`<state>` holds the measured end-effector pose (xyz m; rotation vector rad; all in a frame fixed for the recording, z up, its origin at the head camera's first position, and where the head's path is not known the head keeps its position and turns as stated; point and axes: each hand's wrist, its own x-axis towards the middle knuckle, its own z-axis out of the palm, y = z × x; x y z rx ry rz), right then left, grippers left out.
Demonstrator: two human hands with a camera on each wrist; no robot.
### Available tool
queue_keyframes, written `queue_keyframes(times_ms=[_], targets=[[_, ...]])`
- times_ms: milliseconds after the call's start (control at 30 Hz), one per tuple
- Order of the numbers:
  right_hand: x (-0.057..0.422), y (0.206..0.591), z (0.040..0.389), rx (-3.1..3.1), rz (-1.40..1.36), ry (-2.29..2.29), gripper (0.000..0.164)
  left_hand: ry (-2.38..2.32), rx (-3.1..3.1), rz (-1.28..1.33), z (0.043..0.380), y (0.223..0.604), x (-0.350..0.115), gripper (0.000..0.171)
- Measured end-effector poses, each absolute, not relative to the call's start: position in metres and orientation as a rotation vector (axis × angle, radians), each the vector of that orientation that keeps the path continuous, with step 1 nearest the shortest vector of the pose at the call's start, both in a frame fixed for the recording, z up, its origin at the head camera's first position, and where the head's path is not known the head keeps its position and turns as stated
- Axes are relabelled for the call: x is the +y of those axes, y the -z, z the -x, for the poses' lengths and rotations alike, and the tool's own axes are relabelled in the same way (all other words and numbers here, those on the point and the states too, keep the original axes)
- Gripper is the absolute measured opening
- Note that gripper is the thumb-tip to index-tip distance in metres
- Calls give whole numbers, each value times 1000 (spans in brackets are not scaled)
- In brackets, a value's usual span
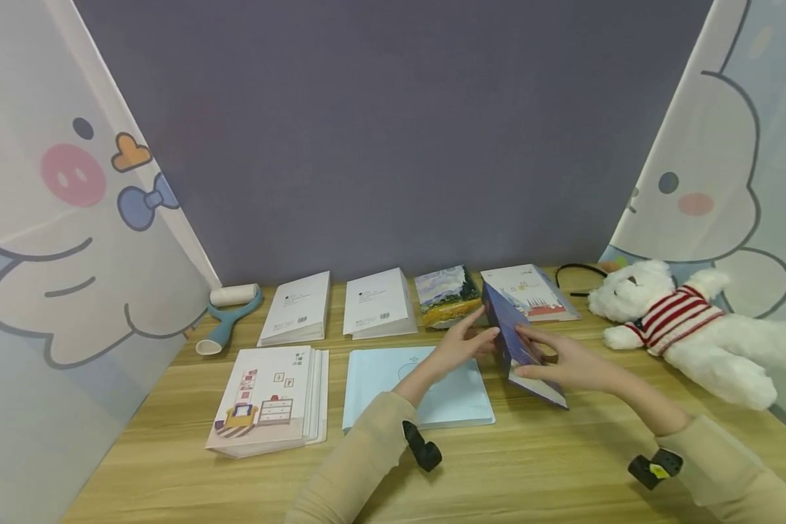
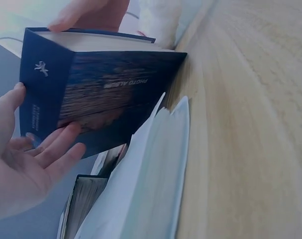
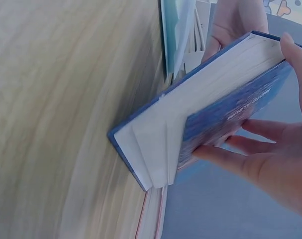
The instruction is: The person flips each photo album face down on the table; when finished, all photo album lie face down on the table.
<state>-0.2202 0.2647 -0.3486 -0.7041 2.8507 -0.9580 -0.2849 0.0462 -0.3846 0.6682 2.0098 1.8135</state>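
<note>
Both my hands are on a dark blue photo album (image 1: 509,320), which stands tilted on its edge on the wooden table. In the left wrist view its spine and the words on the cover (image 2: 121,84) show. My left hand (image 1: 455,353) holds it by the spine side, fingers against the cover. On the other side my right hand (image 1: 573,360) grips it, fingers spread over the cover and thumb at the spine edge, as the right wrist view shows. White page edges (image 3: 160,144) show between the covers. Beneath my left forearm lies a light blue album (image 1: 370,386).
Along the back stand two white albums (image 1: 301,306), one with a landscape painting cover (image 1: 442,291) and one with a red-and-blue picture (image 1: 527,291). White albums (image 1: 262,393) lie front left. A lint roller (image 1: 225,320) lies left; a white teddy bear (image 1: 681,324) and black headband (image 1: 573,268) right.
</note>
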Motion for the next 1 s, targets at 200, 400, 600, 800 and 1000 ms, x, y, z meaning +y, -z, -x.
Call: queue_keyframes(times_ms=[200,400,600,800,1000], targets=[[263,345,219,2766,701,1113,78,-1842,2096,-633,285,385,49,69],[264,340,218,2720,702,1197,66,-1873,2086,-680,281,383,49,71],[263,333,218,2621,603,1320,64,-1926,2041,-788,278,381,50,74],[264,328,217,2526,543,1443,66,-1939,2077,-788,275,377,52,73],[270,327,213,2449,580,1562,66,-1932,2105,-827,274,377,56,61]])
